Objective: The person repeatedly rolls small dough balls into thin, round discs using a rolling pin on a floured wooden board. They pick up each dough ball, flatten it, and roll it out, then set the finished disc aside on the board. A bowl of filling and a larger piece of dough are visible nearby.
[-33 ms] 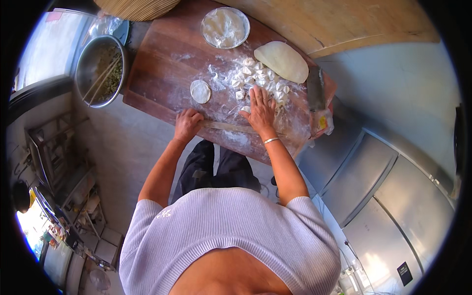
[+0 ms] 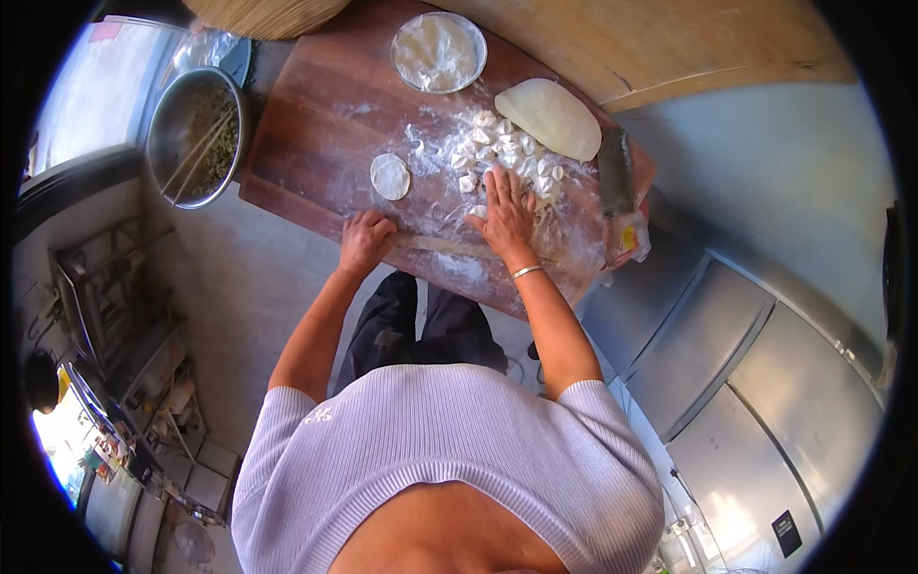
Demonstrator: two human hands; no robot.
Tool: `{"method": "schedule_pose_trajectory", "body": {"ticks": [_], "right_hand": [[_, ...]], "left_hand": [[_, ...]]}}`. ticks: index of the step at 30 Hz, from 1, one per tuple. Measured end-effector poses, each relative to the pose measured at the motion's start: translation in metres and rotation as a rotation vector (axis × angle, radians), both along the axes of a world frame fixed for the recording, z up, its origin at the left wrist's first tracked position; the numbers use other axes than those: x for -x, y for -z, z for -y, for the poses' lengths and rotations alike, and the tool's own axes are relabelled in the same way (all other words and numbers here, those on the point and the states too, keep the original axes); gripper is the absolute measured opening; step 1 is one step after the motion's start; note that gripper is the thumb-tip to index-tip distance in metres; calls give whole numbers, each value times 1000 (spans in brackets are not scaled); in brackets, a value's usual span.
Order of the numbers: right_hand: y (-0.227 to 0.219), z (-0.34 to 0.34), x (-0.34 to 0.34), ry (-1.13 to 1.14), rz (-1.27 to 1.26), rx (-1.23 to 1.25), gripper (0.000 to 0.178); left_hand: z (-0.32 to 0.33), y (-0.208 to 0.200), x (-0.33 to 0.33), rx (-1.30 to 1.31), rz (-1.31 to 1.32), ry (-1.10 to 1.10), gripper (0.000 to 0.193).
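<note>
My left hand [image 2: 365, 242] is at the near edge of the wooden board, its fingers curled over the left end of a thin rolling pin [image 2: 445, 247]. With fingers spread, my right hand [image 2: 507, 218] lies palm down on the near side of a heap of small floured dough pieces [image 2: 478, 153]. A piece of dough shows beside its thumb; what lies under the palm is hidden. My right wrist crosses above the rolling pin. Left of the heap are thin round dough wrappers [image 2: 390, 178], seemingly stacked. A large smooth lump of dough [image 2: 550, 120] sits behind the pieces.
The board [image 2: 316, 124] is dusted with flour. A bowl of flour [image 2: 438, 54] stands at its far side. Left of it, a metal bowl [image 2: 158, 143] holds green filling and chopsticks [image 2: 199, 158]. A dark flat blade-like thing [image 2: 615, 177] lies at the right edge. Steel cabinets [image 2: 746, 354] stand right.
</note>
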State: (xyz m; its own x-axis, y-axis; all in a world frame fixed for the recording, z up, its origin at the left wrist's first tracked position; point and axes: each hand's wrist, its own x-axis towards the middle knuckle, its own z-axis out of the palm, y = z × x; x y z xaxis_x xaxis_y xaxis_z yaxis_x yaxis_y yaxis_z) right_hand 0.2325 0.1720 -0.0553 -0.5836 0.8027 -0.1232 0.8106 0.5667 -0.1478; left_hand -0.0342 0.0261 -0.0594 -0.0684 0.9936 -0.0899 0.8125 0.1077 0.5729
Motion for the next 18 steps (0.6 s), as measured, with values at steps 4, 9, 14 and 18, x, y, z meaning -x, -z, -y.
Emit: {"method": "schedule_pose_trajectory", "body": {"ticks": [4,9,14,18], "right_hand": [[3,1,3,28,68,80,95],[-13,14,-4,182,89,129,100],[-18,32,2,34,62,111,102],[-4,19,18,-175,-26,92,104]], "left_hand": [[-2,-2,-2,8,-2,11,23],[0,-2,-2,14,-2,1,25],[1,4,-1,42,2,-8,26],[1,2,-2,34,-4,-5,27]]}}
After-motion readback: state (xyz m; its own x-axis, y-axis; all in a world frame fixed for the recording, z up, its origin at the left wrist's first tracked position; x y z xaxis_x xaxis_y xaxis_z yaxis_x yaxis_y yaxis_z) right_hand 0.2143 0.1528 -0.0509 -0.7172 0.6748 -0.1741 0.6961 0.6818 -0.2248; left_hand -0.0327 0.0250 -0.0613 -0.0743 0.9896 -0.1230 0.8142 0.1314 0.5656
